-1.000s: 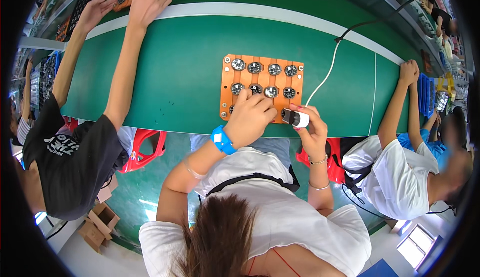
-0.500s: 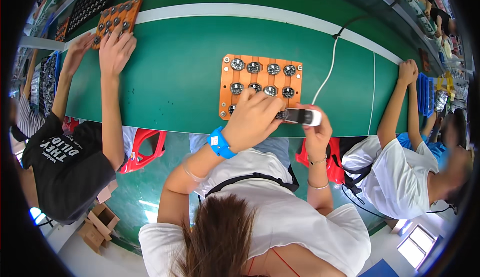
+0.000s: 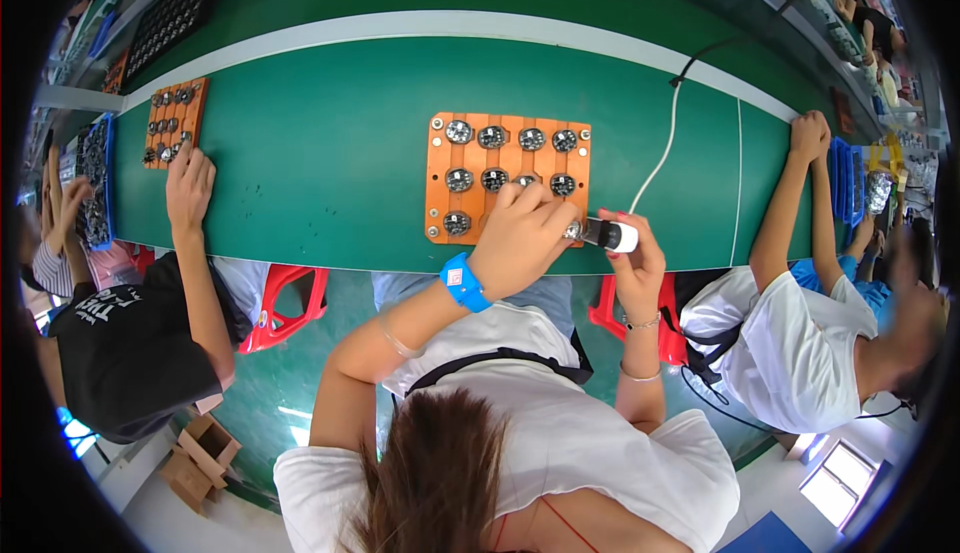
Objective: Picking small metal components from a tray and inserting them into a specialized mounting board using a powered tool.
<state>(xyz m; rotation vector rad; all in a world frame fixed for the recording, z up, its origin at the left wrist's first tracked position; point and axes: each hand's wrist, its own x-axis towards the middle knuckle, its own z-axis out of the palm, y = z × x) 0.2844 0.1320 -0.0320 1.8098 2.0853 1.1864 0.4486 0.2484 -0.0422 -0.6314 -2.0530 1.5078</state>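
Note:
An orange board [image 3: 475, 158] with rows of round black electronic parts [image 3: 491, 136] lies on the green table in front of me. My left hand [image 3: 522, 233] reaches over its lower right corner, fingers closed about a round part [image 3: 573, 230] there. The fingers hide some of the lower parts. My right hand [image 3: 638, 258] grips a white-and-black handheld device [image 3: 622, 237] with a white cable. Its clear tip points left, against or very near the part at my left fingertips; contact cannot be made out.
At the left, a person in black has a hand [image 3: 190, 188] on another orange board [image 3: 200, 103], beside a blue crate [image 3: 108, 183]. The white cable [image 3: 660, 138] runs up to a black cord. A person's joined hands [image 3: 810, 133] rest at the table's right end, near blue trays [image 3: 848, 183].
My board appears slightly farther left, with my left hand still over its corner. The left neighbour's board now lies farther left and lower, and one of that person's hands has left it.

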